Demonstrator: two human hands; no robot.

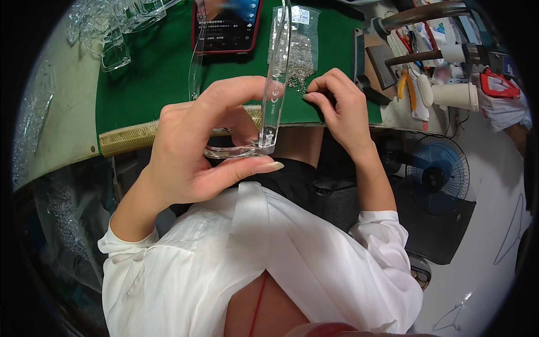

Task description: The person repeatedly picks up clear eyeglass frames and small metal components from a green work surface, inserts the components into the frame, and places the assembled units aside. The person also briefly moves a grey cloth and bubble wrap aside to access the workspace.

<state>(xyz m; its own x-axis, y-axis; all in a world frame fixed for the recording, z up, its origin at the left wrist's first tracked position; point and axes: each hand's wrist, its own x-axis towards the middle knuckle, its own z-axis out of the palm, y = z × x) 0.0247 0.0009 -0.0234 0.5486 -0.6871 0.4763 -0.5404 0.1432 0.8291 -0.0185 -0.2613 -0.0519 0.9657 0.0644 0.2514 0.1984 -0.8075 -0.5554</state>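
My left hand (191, 146) is closed round a clear plastic eyeglass frame (273, 106), held up in front of me above the near edge of the bench. One of its temples stands upright past my index finger, and the front lies between finger and thumb. My right hand (343, 109) rests on the green mat (151, 84) with thumb and index finger pinched together. Its fingertips are beside a pile of tiny metal parts (299, 76), which look like small screws or hinges. They lie at the mouth of a clear plastic bag (295, 39). Anything in that pinch is too small to make out.
A phone (227, 28) in a red case lies at the back of the mat. More clear frames (115, 33) are heaped at the far left. To the right stand a metal bench fixture (379, 59), yellow-handled pliers (407, 90) and a white cup (455, 96). Below, a fan (435, 174) stands by the bench.
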